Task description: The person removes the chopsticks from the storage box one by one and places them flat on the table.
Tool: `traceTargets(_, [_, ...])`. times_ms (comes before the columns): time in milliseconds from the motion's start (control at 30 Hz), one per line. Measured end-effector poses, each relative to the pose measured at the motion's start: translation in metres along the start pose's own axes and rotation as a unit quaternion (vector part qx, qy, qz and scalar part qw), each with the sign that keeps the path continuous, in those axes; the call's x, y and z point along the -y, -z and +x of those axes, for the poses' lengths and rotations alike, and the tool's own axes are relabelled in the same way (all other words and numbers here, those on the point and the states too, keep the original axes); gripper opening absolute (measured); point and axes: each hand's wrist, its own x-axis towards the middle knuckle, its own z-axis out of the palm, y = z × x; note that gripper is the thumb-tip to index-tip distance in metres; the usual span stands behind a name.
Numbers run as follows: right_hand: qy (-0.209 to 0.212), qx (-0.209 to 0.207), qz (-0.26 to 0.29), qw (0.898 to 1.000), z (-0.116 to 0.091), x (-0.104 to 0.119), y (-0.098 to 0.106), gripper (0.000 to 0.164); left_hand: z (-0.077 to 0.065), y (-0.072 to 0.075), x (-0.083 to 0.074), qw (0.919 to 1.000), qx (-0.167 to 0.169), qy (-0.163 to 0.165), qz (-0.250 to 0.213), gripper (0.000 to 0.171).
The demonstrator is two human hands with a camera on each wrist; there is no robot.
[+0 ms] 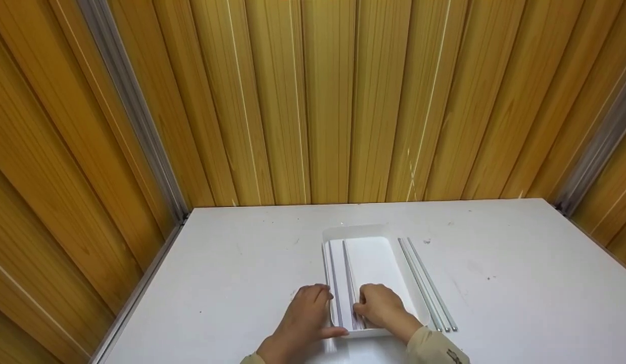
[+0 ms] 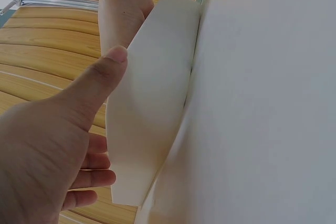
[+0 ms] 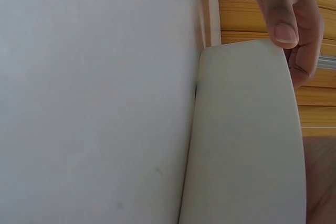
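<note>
A shallow white tray stands lengthwise before me on the white table. My left hand holds its near left corner, thumb along the near rim and fingers over the left side. In the left wrist view the thumb touches the top edge of the tray's near wall. My right hand is down inside the tray, fingers curled, pinching the near end of a thin grey rod. Another rod lies along the tray's left side. The right fingertips are partly hidden; the right wrist view shows mostly the tray's outer wall.
Several slim metallic rods lie side by side on the table, just right of the tray. The white table reaches back to a wood-patterned wall, with metal posts at the corners.
</note>
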Motion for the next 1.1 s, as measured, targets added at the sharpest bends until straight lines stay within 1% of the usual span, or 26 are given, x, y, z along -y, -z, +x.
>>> traceTargets(67, [-0.006,0.001,-0.005,1.000,-0.0002,0.0004,0.0006,0.020,0.0002,0.0007,-0.0001,1.0000,-0.002,0.000,-0.005,0.069])
traceTargets(100, [-0.008,0.002,-0.008,1.000,-0.0003,0.0005,0.0010,0.020,0.0004,0.0005,0.0000,0.9999,-0.009,-0.002,-0.006,0.069])
traceTargets(300, [-0.008,0.003,-0.018,1.000,0.0004,0.0011,0.0014,0.020,-0.0003,-0.0003,0.0009,0.9995,-0.025,-0.002,-0.021,0.067])
traceTargets(367, [-0.007,0.005,-0.019,1.000,0.0005,0.0013,0.0016,0.020,-0.0006,-0.0004,0.0007,0.9994,-0.025,0.000,-0.026,0.067])
traceTargets(567, [-0.003,0.007,-0.017,1.000,0.0007,0.0009,0.0018,0.019,-0.0012,-0.0024,0.0004,0.9978,-0.057,-0.006,-0.035,0.068])
traceTargets(667, [-0.003,0.000,-0.014,1.000,0.0013,-0.0002,0.0016,0.020,-0.0004,-0.0025,0.0002,0.9974,-0.064,-0.008,-0.034,0.068])
traceTargets(900, [-0.001,-0.001,0.010,1.000,0.0026,-0.0030,0.0011,0.021,0.0001,-0.0021,0.0000,0.9977,-0.059,-0.007,-0.034,0.068])
traceTargets(1100, [0.004,-0.009,0.017,1.000,0.0014,-0.0040,0.0028,0.021,0.0005,-0.0009,-0.0001,0.9989,-0.030,0.004,-0.035,0.068])
